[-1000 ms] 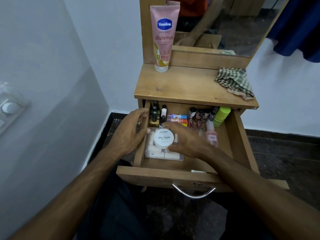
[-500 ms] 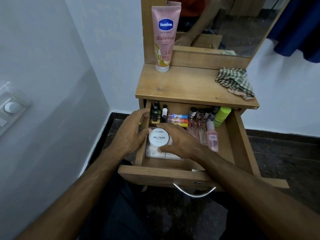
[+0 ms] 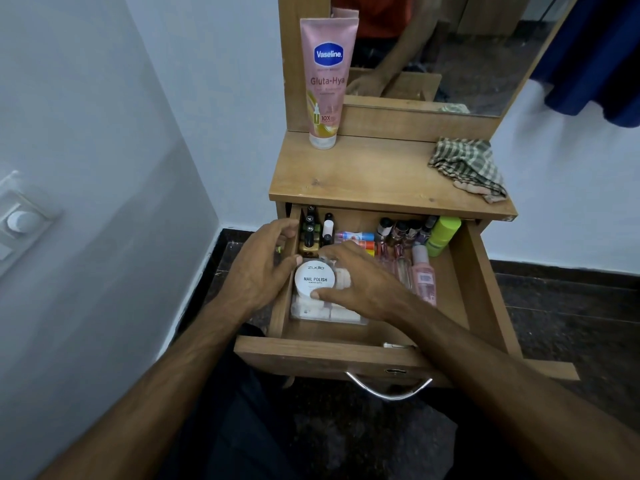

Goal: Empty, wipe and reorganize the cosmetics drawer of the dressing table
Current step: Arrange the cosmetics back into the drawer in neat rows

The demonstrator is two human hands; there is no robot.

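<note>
The wooden drawer (image 3: 311, 355) of the dressing table stands pulled out. A round white jar (image 3: 315, 277) labelled nail polish remover wipes sits on a clear box (image 3: 325, 311) of white pieces at the drawer's left front. My right hand (image 3: 363, 282) grips the jar, thumb on its near edge and fingers over its far side. My left hand (image 3: 259, 268) rests across the drawer's left wall, its thumb touching the jar's left side. Dark small bottles (image 3: 310, 233) line the back left. A pink bottle (image 3: 424, 278) and a green bottle (image 3: 443, 235) lie at the right.
A pink Vaseline tube (image 3: 327, 81) stands on the tabletop (image 3: 363, 178) against the mirror frame. A checked cloth (image 3: 467, 168) lies crumpled at the tabletop's right. A white wall with a switch plate (image 3: 20, 220) is close on the left. A metal handle (image 3: 388, 389) hangs from the drawer front.
My right hand has shifted the white jar a little left, toward my left thumb. The left hand has stayed on the drawer's left wall.
</note>
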